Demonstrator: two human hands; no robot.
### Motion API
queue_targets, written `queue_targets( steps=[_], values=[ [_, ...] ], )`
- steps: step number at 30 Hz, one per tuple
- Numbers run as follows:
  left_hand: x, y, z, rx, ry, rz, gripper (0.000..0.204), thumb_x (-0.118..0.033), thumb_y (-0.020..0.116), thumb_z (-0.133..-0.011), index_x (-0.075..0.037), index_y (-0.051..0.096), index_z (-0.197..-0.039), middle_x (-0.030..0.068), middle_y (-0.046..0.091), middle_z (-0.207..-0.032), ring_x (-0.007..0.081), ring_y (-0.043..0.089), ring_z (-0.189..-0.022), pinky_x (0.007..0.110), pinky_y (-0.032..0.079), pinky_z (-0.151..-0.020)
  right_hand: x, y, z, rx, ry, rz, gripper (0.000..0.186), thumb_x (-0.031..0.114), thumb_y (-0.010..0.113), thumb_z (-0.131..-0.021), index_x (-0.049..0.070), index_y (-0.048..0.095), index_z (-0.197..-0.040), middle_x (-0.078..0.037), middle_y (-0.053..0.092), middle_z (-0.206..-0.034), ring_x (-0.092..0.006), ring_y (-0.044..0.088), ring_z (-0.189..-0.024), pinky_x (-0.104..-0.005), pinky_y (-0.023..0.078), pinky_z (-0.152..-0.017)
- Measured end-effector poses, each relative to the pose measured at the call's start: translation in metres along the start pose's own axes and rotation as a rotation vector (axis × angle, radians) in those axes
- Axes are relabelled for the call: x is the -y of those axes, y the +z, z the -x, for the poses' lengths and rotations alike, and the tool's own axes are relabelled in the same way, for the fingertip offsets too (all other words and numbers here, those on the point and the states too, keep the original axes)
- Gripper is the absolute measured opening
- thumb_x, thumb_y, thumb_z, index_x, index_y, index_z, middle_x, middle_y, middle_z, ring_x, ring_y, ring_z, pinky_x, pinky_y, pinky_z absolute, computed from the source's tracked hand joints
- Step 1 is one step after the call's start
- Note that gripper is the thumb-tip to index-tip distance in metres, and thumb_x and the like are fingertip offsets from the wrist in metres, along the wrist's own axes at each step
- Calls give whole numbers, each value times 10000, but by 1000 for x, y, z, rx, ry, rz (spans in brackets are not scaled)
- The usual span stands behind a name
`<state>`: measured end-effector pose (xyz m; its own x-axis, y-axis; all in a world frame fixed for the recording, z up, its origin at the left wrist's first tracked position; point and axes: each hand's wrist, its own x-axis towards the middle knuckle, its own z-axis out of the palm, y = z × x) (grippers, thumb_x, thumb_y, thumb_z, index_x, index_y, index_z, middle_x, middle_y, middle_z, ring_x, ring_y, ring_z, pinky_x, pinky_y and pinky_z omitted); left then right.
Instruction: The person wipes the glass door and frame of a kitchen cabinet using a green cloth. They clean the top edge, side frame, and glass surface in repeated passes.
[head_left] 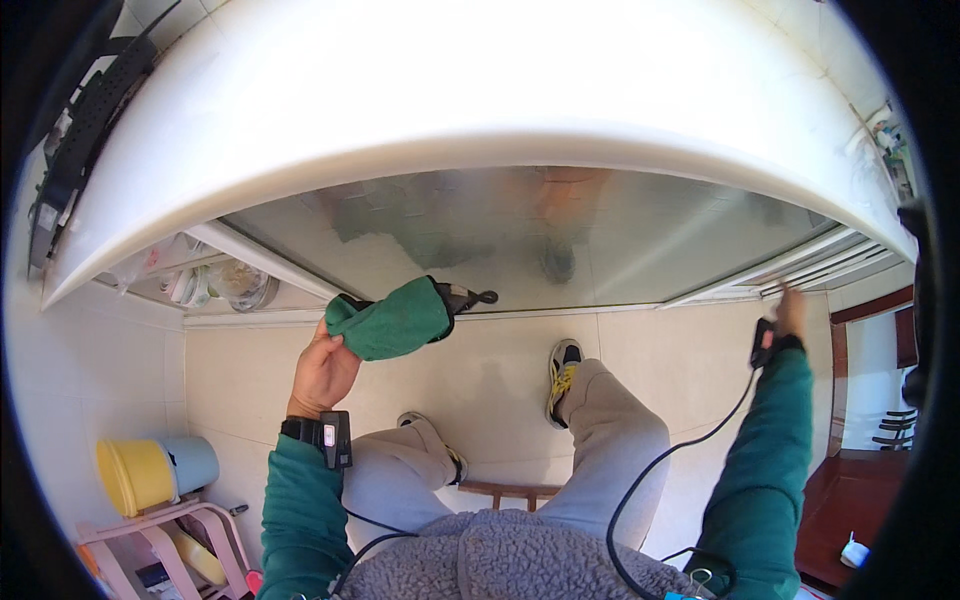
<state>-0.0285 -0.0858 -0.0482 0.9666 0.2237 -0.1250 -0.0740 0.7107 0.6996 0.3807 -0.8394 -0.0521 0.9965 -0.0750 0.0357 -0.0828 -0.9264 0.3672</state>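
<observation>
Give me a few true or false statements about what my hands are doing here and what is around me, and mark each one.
1. The left hand grips a green cloth. True.
2. The cloth lies flat on the floor. False: it is bunched in the hand, held up near the lower edge of the glass panel.
3. The right hand is raised at the right end of the glass panel. True.
4. A red bucket stands at lower left. False: the buckets there are yellow and pale blue.
5. Both sleeves are grey. False: the sleeves are green; the trousers are grey.
</observation>
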Motion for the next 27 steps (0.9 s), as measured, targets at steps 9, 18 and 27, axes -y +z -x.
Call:
queue_targets(
  steps=[9, 18, 27],
  values=[
    [-12, 61, 32, 97, -9, 172, 447, -125, 445, -902, -82, 458, -1347, 129, 542, -1325, 306, 496, -1245, 465, 361, -1073, 175, -99, 222, 816, 41, -1715, 453, 132, 656, -847, 3, 521, -1259, -100, 646, -1065, -206, 634, -971, -324, 513, -836],
    [1, 75, 79, -100, -66, 173, 397, -158, 402, -949, -54, 468, -1326, 138, 561, -1290, 309, 529, -1193, 470, 397, -1043, 329, -207, 327, 929, -572, -1696, 471, 259, 645, -907, 26, 500, -1290, -96, 593, -1214, -198, 580, -1107, -333, 453, -949],
    [30, 49, 155, -136, -118, 217, 354, -179, 386, -965, -43, 496, -1273, 146, 574, -1257, 307, 543, -1173, 468, 408, -1034, 399, -219, 434, 1317, -913, -1501, 335, 234, 658, -900, 23, 599, -1153, -27, 628, -1066, -116, 556, -967, -275, 435, -877]
  ],
)
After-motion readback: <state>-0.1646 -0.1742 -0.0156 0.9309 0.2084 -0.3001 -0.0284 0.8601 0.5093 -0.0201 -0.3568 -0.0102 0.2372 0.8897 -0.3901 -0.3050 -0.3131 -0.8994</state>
